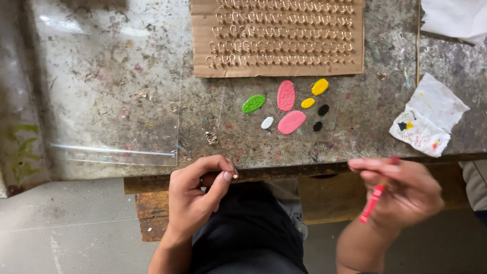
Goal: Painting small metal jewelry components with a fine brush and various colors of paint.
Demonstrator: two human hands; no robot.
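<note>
My left hand (198, 195) hovers at the near edge of the worn workbench (111, 71), thumb and forefinger pinched on a small metal piece (234, 171). My right hand (401, 190) is off the bench edge, closed around a thin red stick-like tool (373, 200). On a clear sheet in front of me lie paint blobs: green (253, 103), two pink (286, 95), two yellow (319, 87), white (267, 123) and two black (323, 109). A cardboard sheet (278, 38) at the far edge holds rows of small gold rings.
A loose gold ring piece (211, 137) lies near the bench edge, with more bits (140, 95) farther left. A clear plastic bag (114, 109) covers the left side. A paint-stained white tissue (428, 117) lies at right. White cloth (454, 18) sits top right.
</note>
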